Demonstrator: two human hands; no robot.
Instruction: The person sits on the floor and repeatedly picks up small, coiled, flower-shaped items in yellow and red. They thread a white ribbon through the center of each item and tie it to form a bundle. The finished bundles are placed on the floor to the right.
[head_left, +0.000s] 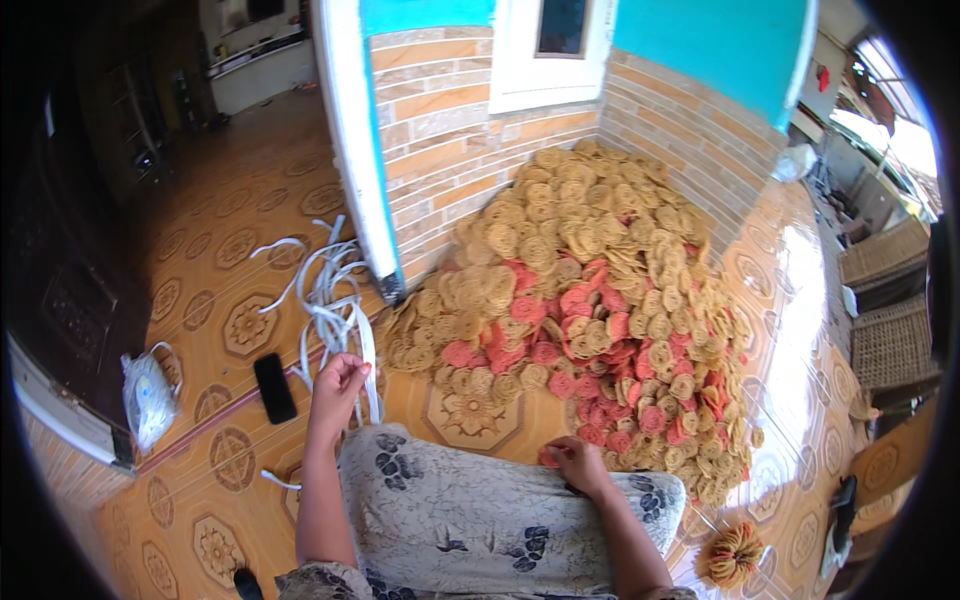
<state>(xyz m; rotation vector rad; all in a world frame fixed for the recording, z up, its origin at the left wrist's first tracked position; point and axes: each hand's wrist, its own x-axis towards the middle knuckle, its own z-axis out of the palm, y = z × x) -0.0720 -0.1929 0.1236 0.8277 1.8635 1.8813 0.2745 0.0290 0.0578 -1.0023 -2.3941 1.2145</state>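
Observation:
My left hand is closed in a pinch at a white strip, one of several flat strips lying in a loose tangle on the floor. Between the closed fingers of my right hand is a small red coiled disc, mostly hidden by the fingertips. That hand hovers over the patterned cloth covering my lap, at the near edge of a big heap of tan coiled discs. Red discs are mixed through the heap's middle and near part.
A black phone lies on the tiled floor at left, with a white plastic bag farther left. At the lower right sits a round bundle of discs. Walls back the heap; woven trays stand far right.

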